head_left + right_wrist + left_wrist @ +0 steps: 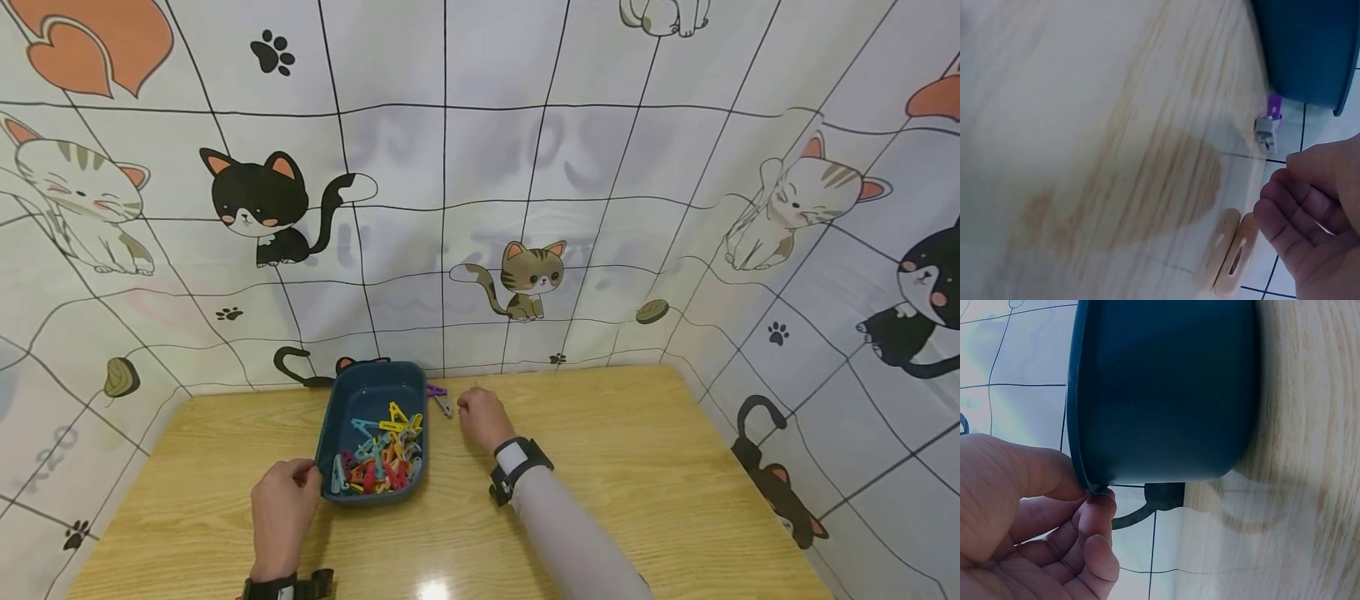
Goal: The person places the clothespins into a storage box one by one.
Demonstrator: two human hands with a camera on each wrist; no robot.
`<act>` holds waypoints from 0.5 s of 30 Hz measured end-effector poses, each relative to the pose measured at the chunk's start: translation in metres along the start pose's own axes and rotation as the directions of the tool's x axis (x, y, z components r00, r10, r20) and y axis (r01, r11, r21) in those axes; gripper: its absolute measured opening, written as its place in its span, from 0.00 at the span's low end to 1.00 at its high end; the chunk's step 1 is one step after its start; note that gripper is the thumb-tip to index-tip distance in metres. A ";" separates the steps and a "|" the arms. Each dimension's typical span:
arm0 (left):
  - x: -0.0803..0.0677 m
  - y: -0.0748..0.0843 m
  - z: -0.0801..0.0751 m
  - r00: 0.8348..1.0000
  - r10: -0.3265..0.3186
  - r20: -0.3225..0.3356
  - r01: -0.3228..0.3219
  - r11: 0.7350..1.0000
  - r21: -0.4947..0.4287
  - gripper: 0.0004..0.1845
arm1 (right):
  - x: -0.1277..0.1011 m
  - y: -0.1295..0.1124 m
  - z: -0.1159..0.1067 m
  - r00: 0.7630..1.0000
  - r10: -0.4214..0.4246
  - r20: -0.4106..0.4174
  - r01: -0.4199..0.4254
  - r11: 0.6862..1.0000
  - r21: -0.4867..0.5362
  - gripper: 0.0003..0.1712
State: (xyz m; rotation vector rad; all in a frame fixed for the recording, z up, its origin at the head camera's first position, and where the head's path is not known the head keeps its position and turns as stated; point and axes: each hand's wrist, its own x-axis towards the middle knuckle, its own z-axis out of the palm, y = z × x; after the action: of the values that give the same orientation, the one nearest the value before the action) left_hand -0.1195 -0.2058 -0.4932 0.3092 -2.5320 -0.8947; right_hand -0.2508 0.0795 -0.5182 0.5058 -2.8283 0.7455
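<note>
Wooden tabletop (600, 467) fills the space before us, walled by a cat-print cloth (525, 167). Nearest us, our left hand (283, 500) pinches the near left corner of the dark blue tub (341, 408), thumb and fingers (1094, 512) curled on its rim. Coloured clothes pegs (382, 458) lie heaped inside the tub. Beyond it, our right hand (483, 417) rests on the tabletop with loosely curled fingers (1291, 212) holding nothing, just beside a purple and grey peg (439, 398) lying by the tub's far right corner.
</note>
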 end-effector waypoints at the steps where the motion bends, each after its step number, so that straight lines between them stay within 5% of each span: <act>1: 0.000 0.000 0.000 1.000 -0.001 0.002 0.001 1.000 0.001 0.07 | 0.001 0.001 0.001 1.000 -0.001 0.014 0.001 1.000 -0.007 0.08; 15: 0.000 0.000 0.000 1.000 -0.015 0.006 0.015 1.000 -0.002 0.07 | 0.024 0.005 0.005 0.989 -0.104 0.101 0.122 0.975 -0.184 0.08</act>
State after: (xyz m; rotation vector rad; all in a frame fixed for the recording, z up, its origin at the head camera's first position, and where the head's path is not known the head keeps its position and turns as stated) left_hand -0.1199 -0.2060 -0.4937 0.3260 -2.5373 -0.9055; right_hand -0.2753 0.0743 -0.5189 0.6774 -2.8841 0.4371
